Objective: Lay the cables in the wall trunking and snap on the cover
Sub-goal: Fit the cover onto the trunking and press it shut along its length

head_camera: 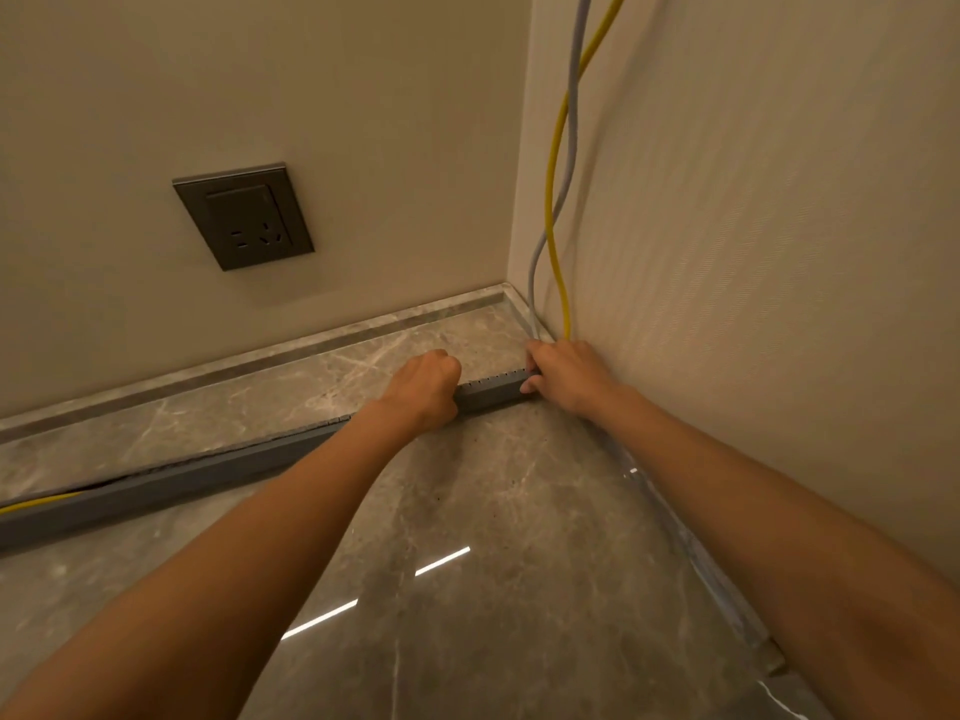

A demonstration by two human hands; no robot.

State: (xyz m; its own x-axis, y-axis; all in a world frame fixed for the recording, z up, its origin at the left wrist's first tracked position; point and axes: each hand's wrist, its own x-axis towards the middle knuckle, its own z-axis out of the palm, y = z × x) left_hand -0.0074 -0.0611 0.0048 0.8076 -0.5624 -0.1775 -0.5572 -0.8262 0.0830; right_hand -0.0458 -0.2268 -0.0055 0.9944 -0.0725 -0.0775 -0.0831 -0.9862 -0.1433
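Left hand: reaching forward with the arm nearly straight, curled into a fist and pressing down on top of the grey trunking, knuckles up; fingers are bunched together, though whether they are pinching anything underneath cannot be told.
Right hand: reaching to the corner, fingers folded over the end of the trunking, thumb lying against its front face, closed around that end.
Spacing of hands: sitting near each other on the same run, a short slotted stretch of trunking showing between them.
Surface: a polished grey marble slab is reflecting bright strips of light; a raised marble ledge is running along the back wall.
Room: two beige walls are meeting in a corner; a dark socket plate is sitting on the left wall.
Trunking: lying on the marble, running from the left edge to the corner.
Contents: a yellow cable and a pale grey cable are hanging down the corner, crossing, and entering by the right hand; yellow cable is showing again at the far left end.
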